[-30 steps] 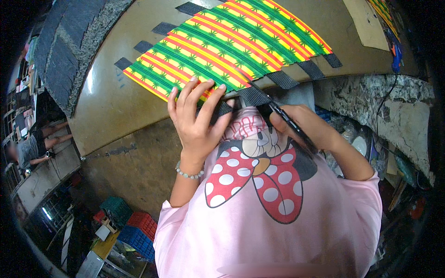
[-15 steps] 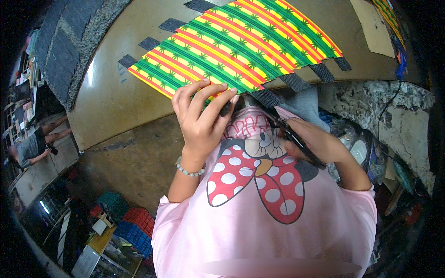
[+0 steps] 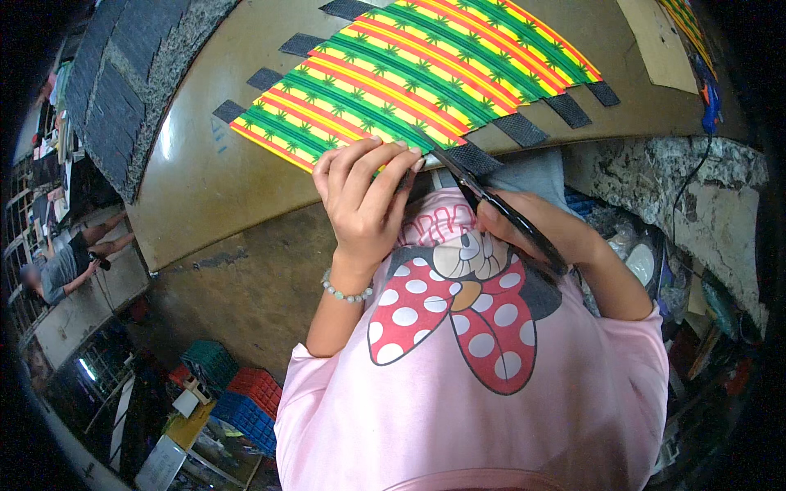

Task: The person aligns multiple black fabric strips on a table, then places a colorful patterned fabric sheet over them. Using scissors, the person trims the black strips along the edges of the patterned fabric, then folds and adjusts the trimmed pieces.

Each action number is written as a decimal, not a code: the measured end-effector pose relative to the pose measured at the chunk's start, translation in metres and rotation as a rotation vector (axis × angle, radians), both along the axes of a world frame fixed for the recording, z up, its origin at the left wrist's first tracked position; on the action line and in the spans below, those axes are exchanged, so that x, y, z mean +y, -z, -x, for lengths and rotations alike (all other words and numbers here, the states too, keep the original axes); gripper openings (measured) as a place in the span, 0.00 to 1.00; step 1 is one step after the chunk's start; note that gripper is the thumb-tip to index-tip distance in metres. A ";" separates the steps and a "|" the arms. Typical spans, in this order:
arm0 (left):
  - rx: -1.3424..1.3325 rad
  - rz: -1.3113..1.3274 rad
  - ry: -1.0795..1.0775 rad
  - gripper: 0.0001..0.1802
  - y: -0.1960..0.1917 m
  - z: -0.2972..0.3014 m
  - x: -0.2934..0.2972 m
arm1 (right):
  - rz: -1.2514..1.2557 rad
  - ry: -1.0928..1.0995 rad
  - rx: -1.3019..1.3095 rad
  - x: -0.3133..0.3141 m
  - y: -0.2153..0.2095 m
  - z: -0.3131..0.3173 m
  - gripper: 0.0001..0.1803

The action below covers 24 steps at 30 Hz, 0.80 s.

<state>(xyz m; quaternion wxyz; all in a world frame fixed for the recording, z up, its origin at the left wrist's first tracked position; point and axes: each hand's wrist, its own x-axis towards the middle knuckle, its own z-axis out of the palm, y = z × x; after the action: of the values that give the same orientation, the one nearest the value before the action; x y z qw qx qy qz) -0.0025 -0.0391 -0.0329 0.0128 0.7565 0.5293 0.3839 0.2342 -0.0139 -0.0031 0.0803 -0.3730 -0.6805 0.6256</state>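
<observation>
**At the counter edge: scissors meeting striped fabric**

At the near edge of the counter (image 3: 205, 188), the left hand (image 3: 360, 204) is pressing the striped fabric (image 3: 409, 78) flat, its fingers (image 3: 385, 164) spread and open over the cloth's near border, holding nothing but pinning it down. The right hand (image 3: 524, 229) is closed around the handles of black scissors (image 3: 491, 204), whose blades are pointing up and left toward the fabric's edge, just beside the left fingertips.

To do this well, I judge the left hand should be keeping the cloth taut and still, with its fingertips clear of the blade line, since they are lying very near the tips. The scissors would best be following 1 stripe as a guide, in short, steady bites.

Both forearms are rising from the lower edge of the view. The left wrist, wearing a bead bracelet (image 3: 348, 292), is bending forward over the counter. The right wrist is angling inward across the pink shirt (image 3: 458, 385).

The fabric is lying across the counter, with dark strips (image 3: 517, 128) sticking out from under its sides.
</observation>
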 end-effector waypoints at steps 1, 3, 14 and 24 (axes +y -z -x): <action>0.004 -0.005 -0.002 0.20 0.001 0.000 0.000 | -0.013 0.004 -0.011 0.001 -0.001 0.000 0.28; -0.003 -0.015 -0.004 0.19 0.003 0.000 0.000 | -0.041 0.009 -0.034 0.002 -0.003 0.000 0.29; -0.018 -0.019 0.001 0.20 0.005 -0.001 0.000 | 0.101 0.044 -0.126 0.008 -0.016 0.003 0.30; -0.032 0.050 -0.012 0.23 -0.004 0.020 -0.013 | 0.116 0.028 -0.093 0.009 -0.013 0.001 0.28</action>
<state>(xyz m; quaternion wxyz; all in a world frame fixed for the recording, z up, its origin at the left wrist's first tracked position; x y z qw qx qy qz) -0.0227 -0.0523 -0.0294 0.0377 0.7465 0.5431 0.3825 0.2331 -0.0046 0.0097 0.0356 -0.4153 -0.6407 0.6448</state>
